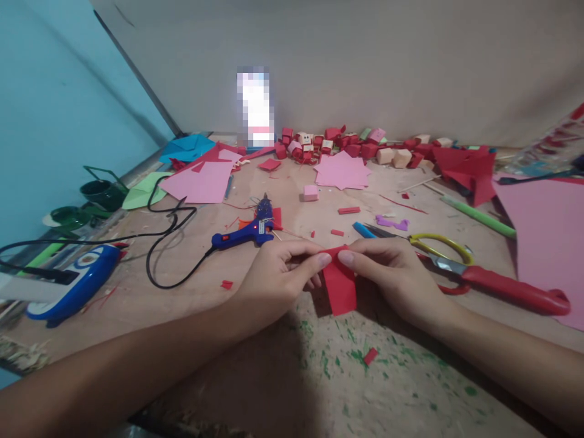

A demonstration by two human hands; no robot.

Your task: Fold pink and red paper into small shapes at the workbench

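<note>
Both my hands pinch one small red paper piece point(340, 286) just above the wooden table point(274, 353). My left hand point(278, 277) grips its upper left edge with thumb and forefinger. My right hand point(392, 271) grips the upper right edge the same way. The paper hangs down between the fingertips, creased near the top.
A blue glue gun point(244, 234) with a black cable point(159, 255) lies left of my hands. Scissors point(483, 277) with red and yellow handles lie to the right, beside a blue pen point(364, 230). Pink sheets point(547, 237), a pink star point(342, 171) and several small red and wooden cubes point(360, 146) fill the back.
</note>
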